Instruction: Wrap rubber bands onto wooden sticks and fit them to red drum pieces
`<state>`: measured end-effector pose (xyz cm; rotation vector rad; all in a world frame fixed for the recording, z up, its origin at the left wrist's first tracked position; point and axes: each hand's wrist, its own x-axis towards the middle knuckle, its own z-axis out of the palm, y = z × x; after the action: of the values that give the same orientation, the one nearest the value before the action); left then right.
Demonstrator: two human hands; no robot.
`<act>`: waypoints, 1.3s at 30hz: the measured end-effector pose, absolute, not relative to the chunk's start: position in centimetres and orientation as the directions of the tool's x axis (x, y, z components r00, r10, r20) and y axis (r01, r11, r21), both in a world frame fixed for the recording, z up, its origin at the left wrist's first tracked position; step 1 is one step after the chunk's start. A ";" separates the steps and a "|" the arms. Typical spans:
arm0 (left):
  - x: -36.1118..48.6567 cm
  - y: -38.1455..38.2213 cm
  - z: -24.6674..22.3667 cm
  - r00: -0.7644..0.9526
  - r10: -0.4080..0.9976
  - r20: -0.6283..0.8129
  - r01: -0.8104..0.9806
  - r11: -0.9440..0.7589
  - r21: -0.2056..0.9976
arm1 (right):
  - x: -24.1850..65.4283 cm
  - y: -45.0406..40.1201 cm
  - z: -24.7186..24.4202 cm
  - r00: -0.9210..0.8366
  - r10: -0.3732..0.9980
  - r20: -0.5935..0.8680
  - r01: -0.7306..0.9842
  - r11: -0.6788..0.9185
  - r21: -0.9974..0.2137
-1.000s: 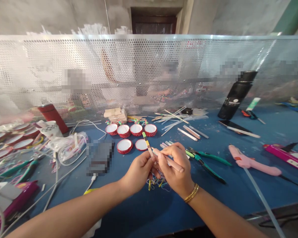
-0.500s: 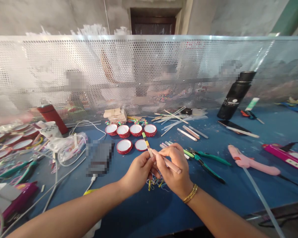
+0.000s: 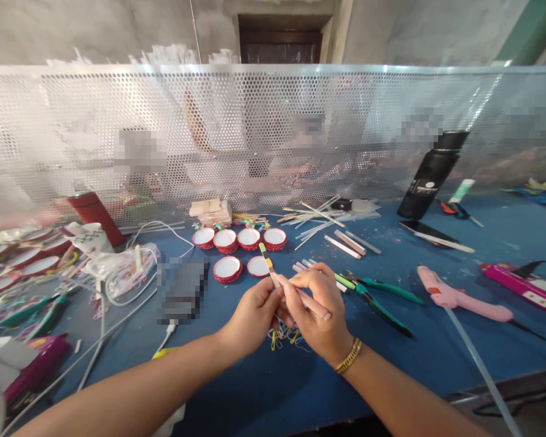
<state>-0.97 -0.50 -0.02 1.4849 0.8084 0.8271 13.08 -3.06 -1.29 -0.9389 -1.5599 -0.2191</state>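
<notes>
1. Slightly leftward: since a second ago, the right hand (image 3: 321, 328) and its pink marker (image 3: 316, 306) have edged toward the banded strip (image 3: 268, 262), so the marker's front end now covers more of it. I read this as fine work at one spot on the strip.
2. Leftmost near the work, I see a dark phone (image 3: 183, 290), unmoved on the blue table (image 3: 236, 397).
3. Next, the left hand (image 3: 250, 312) has its grip pinched on the strip's lower end, thumb against fingers. The strip tilts up from it, green tip farthest away, in front of the red-rimmed discs (image 3: 228, 267).
4. Loose cords (image 3: 279, 337) lie beneath both hands.
5. On the right, that grip is closed around the marker, held like a pen. I cannot tell whether its front end touches the strip.
6. Farther right, I see green-handled pliers (image 3: 384, 311), then a pink glue gun (image 3: 457, 300), both unheld.
</notes>
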 end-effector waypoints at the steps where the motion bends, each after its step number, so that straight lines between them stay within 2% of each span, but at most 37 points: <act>1: -1.0 -0.5 0.1 0.506 0.861 0.042 0.022 -0.062 0.998 | 13.1 -3.0 -1.3 0.079 0.432 0.898 0.667 0.647 -0.370; 39: -1.0 -0.6 0.4 0.504 0.863 0.035 0.013 -0.048 0.999 | 13.1 -3.1 -1.3 0.073 0.429 0.900 0.661 0.655 -0.366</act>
<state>-1.01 -0.61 0.41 1.4628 0.8071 0.8283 13.08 -3.08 -1.34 -0.9331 -1.5562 -0.2188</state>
